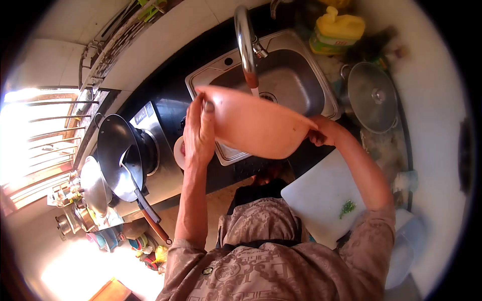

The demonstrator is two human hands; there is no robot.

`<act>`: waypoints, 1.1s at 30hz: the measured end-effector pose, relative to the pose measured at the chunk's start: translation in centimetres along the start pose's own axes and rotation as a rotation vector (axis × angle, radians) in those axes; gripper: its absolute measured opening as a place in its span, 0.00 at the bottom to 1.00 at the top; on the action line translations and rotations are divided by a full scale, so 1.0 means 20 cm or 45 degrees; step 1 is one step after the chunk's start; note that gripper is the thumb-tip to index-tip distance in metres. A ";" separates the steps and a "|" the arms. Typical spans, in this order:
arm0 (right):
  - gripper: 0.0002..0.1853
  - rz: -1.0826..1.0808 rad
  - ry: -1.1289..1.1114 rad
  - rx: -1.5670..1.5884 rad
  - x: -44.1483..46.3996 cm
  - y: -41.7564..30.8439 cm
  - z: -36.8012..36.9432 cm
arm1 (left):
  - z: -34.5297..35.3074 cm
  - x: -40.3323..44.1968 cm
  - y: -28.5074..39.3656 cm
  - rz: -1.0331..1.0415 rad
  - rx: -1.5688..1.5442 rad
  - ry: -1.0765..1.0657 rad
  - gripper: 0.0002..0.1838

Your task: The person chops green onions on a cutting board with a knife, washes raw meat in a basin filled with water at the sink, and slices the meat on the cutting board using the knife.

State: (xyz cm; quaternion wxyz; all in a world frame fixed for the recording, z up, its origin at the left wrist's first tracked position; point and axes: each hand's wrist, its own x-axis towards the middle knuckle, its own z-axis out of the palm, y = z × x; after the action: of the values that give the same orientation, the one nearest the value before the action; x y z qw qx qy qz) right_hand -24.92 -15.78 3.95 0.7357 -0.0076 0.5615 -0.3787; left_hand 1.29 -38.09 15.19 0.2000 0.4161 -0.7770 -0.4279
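Two bare hands hold one orange basin (256, 123) in the head view, tilted over the near edge of the sink (312, 55), below the faucet (245, 47). The left hand (199, 130) is at the basin's left end, its fingers clamped on the rim, with the thumb lying against the side that faces the camera. The right hand (324, 131) grips the opposite end, fingers curled in around the edge; some of them are hidden. A short pale streak shows under the spout, just behind the basin's upper rim.

Past the left edge of the sink, the dark surface (170, 98) carries a stove (168, 158), and a black wok (113, 143) sits there with a spatula (124, 165) resting in it. Just beside the left wrist is a pale round object (179, 150), partly covered by the arm. Right of the sink stands a pot with a glass lid (369, 95); a yellow bottle (339, 30) is near the sink's far right corner. Toward the near right, a white cutting board (319, 193) lies partly under the right arm, bearing chopped greens (347, 207).
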 end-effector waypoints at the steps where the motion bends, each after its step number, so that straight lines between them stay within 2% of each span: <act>1: 0.14 -0.003 0.000 -0.002 -0.02 0.00 0.01 | -0.01 -0.04 -0.02 -0.077 -0.076 0.012 0.45; 3: 0.18 -0.166 0.269 -0.264 -0.07 -0.02 0.04 | -0.02 -0.13 -0.07 -0.162 -0.152 0.034 0.44; 4: 0.18 -0.157 0.263 -0.270 -0.08 -0.02 0.06 | -0.02 -0.18 -0.10 -0.291 -0.264 0.004 0.42; 6: 0.25 -0.406 0.614 -0.430 -0.08 -0.02 0.10 | 0.00 -0.27 -0.26 -0.414 -0.468 -0.036 0.34; 7: 0.33 -0.461 0.627 -0.410 -0.08 -0.02 0.09 | 0.03 -0.30 -0.25 -0.519 -0.577 -0.025 0.33; 8: 0.33 -0.457 0.624 -0.418 -0.07 -0.02 0.11 | 0.09 -0.33 -0.24 -0.626 -0.687 -0.014 0.31; 10: 0.32 -0.652 0.775 -0.364 -0.05 0.01 0.14 | 0.21 -0.38 -0.33 -0.695 -0.800 -0.007 0.30; 14: 0.34 -0.744 0.823 -0.334 0.07 0.06 0.13 | 0.33 -0.36 -0.41 -0.745 -0.970 0.040 0.24; 16: 0.33 -1.211 0.860 -0.421 0.24 0.12 0.04 | 0.37 -0.30 -0.48 -0.741 -1.011 0.081 0.24; 17: 0.33 -1.220 0.826 -0.434 0.26 0.13 0.04 | 0.38 -0.29 -0.51 -0.723 -1.042 0.100 0.23; 19: 0.33 -1.011 0.726 -0.225 0.17 0.07 0.11 | 0.43 -0.26 -0.60 -0.634 -1.133 0.153 0.22; 20: 0.34 -1.210 0.633 -0.279 0.27 0.13 0.04 | 0.48 -0.24 -0.70 -0.542 -1.157 0.166 0.22; 21: 0.35 -1.181 0.684 -0.438 0.32 0.17 0.00 | 0.53 -0.22 -0.78 -0.525 -1.140 0.230 0.21; 22: 0.34 -0.829 0.694 -0.311 0.26 0.14 0.05 | 0.57 -0.21 -0.84 -0.519 -1.122 0.296 0.21; 23: 0.33 -0.740 0.822 -0.619 0.18 0.09 0.10 | 0.57 -0.21 -0.87 -0.592 -1.041 0.264 0.21; 25: 0.32 -0.870 1.074 -0.918 0.12 0.07 0.10 | 0.57 -0.24 -0.86 -0.668 -0.971 0.254 0.22; 27: 0.27 -1.160 1.088 -0.727 0.02 -0.01 0.06 | 0.57 -0.24 -0.83 -0.816 -1.162 0.288 0.22; 29: 0.24 -1.376 1.122 -0.633 -0.15 -0.18 0.14 | 0.57 -0.28 -0.82 -0.837 -1.093 0.223 0.23; 31: 0.22 -1.430 1.041 -0.402 -0.36 -0.38 0.45 | 0.55 -0.34 -0.81 -0.867 -1.082 0.194 0.23; 33: 0.21 -1.525 0.807 -0.367 -0.41 -0.39 0.64 | 0.49 -0.40 -0.75 -0.885 -1.093 0.104 0.23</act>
State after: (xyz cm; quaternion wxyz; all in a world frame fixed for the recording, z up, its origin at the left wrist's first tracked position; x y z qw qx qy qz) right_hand -19.24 -21.97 18.68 0.1922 -0.3031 0.6931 -0.6251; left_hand 6.58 -31.00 -2.36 0.2286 0.5455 -0.3413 -0.7305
